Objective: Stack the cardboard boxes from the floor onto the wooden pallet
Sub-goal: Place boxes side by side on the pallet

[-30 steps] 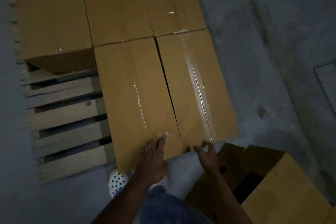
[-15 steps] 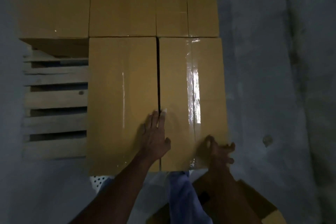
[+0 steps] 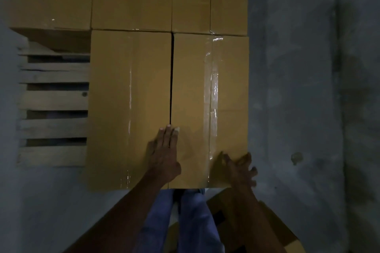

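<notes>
Five tan taped cardboard boxes [image 3: 131, 98] sit on one slatted wooden pallet [image 3: 53, 100], three behind, two in front. The left hand [image 3: 164, 156] lies flat across the front pair's seam, grip open, holding nothing. The right hand [image 3: 239, 168] spreads over the right box's near corner; whether its grip clasps it cannot be told. One open cardboard box [image 3: 281, 236] stands on the grey concrete floor [image 3: 298, 88].
</notes>
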Tool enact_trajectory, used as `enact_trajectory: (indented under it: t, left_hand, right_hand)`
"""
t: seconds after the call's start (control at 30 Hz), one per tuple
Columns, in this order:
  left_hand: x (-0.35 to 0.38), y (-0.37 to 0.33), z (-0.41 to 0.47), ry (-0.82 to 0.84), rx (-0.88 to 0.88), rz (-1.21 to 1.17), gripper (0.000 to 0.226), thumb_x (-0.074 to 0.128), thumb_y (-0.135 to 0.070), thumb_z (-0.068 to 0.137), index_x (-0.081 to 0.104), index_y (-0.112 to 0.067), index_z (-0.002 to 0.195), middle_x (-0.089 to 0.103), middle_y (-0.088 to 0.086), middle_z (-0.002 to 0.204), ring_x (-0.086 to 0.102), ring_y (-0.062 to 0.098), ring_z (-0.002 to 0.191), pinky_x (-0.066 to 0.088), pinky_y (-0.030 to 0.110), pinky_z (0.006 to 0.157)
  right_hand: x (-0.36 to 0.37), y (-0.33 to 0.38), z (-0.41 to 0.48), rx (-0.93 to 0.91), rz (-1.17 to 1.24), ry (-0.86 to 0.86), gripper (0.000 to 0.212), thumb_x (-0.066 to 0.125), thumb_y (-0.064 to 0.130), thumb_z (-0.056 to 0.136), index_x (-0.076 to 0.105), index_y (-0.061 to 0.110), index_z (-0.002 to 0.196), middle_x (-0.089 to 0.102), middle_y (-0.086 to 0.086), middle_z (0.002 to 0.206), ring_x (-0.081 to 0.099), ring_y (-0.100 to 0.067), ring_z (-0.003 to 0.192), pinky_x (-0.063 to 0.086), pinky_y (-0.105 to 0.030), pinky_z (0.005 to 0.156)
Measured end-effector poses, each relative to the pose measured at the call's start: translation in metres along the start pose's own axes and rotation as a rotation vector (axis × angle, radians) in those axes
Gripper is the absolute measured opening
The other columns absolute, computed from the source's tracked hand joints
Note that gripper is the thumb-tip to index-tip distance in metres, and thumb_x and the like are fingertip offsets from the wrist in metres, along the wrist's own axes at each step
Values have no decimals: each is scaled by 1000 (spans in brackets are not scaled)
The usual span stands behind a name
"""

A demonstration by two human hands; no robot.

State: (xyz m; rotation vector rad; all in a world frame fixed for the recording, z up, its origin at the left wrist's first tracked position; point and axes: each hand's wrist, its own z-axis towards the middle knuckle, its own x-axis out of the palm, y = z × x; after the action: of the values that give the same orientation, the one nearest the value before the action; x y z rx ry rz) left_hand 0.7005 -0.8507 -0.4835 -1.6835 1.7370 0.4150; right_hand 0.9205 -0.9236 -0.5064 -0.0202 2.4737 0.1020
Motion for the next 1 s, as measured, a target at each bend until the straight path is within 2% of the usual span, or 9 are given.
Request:
enact_trajectory:
  t: [0.1, 0.17, 0.27, 0.43, 0.53, 0.63, 0.77, 0.9, 1.0]
  left_hand:
    - [4, -7, -2, -8, 33, 65, 116, 68, -30, 84, -20, -23, 158, -27, 1, 165, -22, 27, 153, 4, 54, 125]
    - [8, -6, -1, -14, 58, 105, 118, 70, -33, 85, -22, -23, 157, -31, 2, 164, -25, 28, 152, 2, 55, 125]
    - [16, -1, 0, -21, 75, 161, 125, 71, -48, 85, -29, -19, 153, -39, 7, 160, -30, 30, 150, -1, 56, 124]
    - [26, 6, 4, 36, 84, 230, 158, 79, -72, 62, -44, -16, 143, -45, 16, 155, -35, 37, 146, -6, 62, 120]
    - [22, 5, 2, 48, 123, 287, 156, 75, -71, 68, -54, -15, 133, -48, 23, 150, -36, 44, 144, -5, 67, 118]
    - [19, 2, 0, 45, 133, 276, 153, 77, -65, 71, -53, -18, 135, -47, 27, 149, -35, 47, 143, -5, 68, 117]
    - [19, 2, 2, 70, 131, 265, 157, 78, -68, 67, -56, -21, 132, -51, 28, 145, -37, 50, 141, -5, 71, 115]
    - [25, 4, 3, 111, 180, 280, 161, 85, -66, 58, -46, -28, 142, -49, 31, 145, -39, 54, 137, -11, 78, 108]
    - [30, 9, 3, 82, 180, 250, 158, 89, -62, 55, -33, -30, 152, -37, 34, 153, -29, 55, 143, -4, 79, 108]
  right_hand:
    - [-9, 42, 14, -257, -31, -63, 102, 65, 66, 85, 9, 28, 161, 11, -8, 166, 14, -42, 150, 19, -66, 115]
    - [-14, 89, 29, -405, 12, -74, 103, 66, 66, 83, 17, 18, 160, 25, -13, 163, 26, -39, 148, 25, -64, 115]
    - [-17, 156, 55, -548, 83, -113, 111, 59, 77, 68, 33, 9, 151, 43, -16, 152, 44, -38, 137, 40, -59, 109]
    - [-17, 220, 65, -534, 42, -176, 101, 69, 58, 83, 20, 11, 158, 31, -14, 159, 36, -37, 143, 34, -53, 115]
    - [-14, 218, 66, -541, 7, -194, 101, 69, 56, 85, 17, 10, 159, 29, -14, 160, 34, -37, 144, 32, -52, 115]
    - [-15, 215, 69, -562, -15, -189, 100, 68, 56, 86, 17, 10, 160, 29, -14, 160, 34, -37, 145, 32, -50, 115]
    - [-13, 216, 69, -589, -2, -203, 97, 69, 58, 84, 26, 9, 156, 37, -16, 155, 39, -39, 140, 37, -51, 113]
    - [-9, 218, 66, -588, 14, -205, 101, 70, 55, 85, 19, 11, 159, 31, -14, 160, 34, -37, 144, 33, -52, 116]
    - [-10, 217, 67, -591, 4, -190, 102, 71, 55, 84, 17, 11, 160, 28, -13, 161, 31, -38, 146, 33, -54, 116]
